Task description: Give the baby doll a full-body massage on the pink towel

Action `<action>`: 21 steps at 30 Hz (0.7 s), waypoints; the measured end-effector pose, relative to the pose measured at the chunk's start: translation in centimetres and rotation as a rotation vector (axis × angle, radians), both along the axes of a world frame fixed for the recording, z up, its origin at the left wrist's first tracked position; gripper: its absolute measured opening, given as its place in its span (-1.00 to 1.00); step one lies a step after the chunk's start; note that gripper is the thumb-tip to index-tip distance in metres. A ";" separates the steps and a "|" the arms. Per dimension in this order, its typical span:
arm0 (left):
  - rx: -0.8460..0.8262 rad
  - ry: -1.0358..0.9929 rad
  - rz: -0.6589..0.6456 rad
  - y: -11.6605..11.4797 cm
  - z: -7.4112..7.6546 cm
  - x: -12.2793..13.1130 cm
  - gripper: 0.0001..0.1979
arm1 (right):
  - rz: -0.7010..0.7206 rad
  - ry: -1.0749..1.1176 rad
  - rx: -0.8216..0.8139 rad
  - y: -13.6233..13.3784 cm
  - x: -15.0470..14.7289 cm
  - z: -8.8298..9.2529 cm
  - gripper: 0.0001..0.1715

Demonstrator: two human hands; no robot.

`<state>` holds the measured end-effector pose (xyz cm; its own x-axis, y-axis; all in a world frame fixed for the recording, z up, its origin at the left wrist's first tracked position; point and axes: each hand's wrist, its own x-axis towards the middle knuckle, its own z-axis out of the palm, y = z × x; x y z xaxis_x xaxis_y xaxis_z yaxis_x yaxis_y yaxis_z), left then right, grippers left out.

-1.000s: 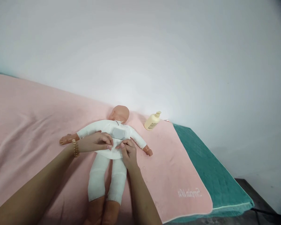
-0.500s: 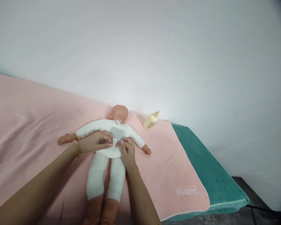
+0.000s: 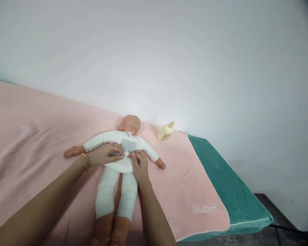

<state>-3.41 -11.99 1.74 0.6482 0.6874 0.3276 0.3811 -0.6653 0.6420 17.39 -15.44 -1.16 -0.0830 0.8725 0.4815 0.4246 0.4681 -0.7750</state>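
A baby doll (image 3: 106,191) with a white cloth body and bare plastic head, hands and legs lies stretched out, arms spread. On its torso is a grey rectangular patch (image 3: 128,146). Around its hips sits a white diaper (image 3: 120,166). My left hand (image 3: 110,154), with a gold bracelet at the wrist, rests at the left of the doll's waist, its thumb and fingers closing on the diaper's upper edge. Opposite it, my right hand (image 3: 140,164) pinches the same edge at the right. The fingertips are close together and partly hide the edge.
A pale yellow pump bottle (image 3: 165,132) stands beyond the doll's right-side arm, close to the white wall (image 3: 154,61). Under everything lies a pink blanket (image 3: 184,191), over a green mattress cover (image 3: 228,184). The bed's edge drops off at the lower right.
Almost nothing differs. Both hands stay at the diaper's upper edge, with only slight finger movement.
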 end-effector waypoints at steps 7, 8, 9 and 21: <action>0.093 -0.035 0.036 0.1 -0.3 0.4 -0.75 | -0.011 -0.001 -0.023 0.1 0.1 -0.1 -0.61; 0.107 -0.021 0.035 0.1 -0.4 0.5 -0.75 | -0.015 -0.009 -0.040 0.2 0.0 -0.1 -0.61; 0.117 -0.005 0.036 0.1 -0.5 0.6 -0.76 | -0.018 -0.019 -0.055 0.2 0.0 -0.2 -0.61; 0.137 -0.143 0.146 1.3 -0.3 0.5 -0.72 | -0.117 0.200 0.038 3.0 -0.6 2.7 -0.55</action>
